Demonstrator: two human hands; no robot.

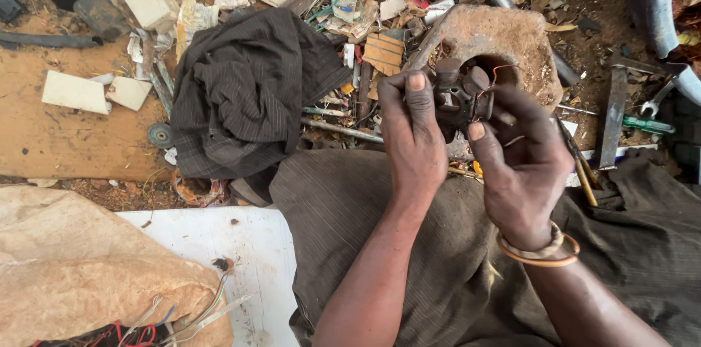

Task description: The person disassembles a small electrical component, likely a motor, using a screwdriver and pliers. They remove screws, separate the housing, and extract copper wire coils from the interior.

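Far left: white board pieces (74, 91) on bare earth, tan sack (80, 274) below with loose wires (197, 314). Left of centre: dark striped cloth (244, 88) heaped over scrap. Centre: left hand (412, 139) closed around small dark motor part (460, 95), held above lap, in front of rusty stone block (504, 44). Right hand (522, 164), bangles (537, 252) at wrist, gripping same part from opposite side. Far right: green-handled screwdriver (646, 126) on ground.

Dark grey motor part (458, 95), black pinstriped cloth (244, 91), rust-brown stone (504, 40), white board (241, 259)
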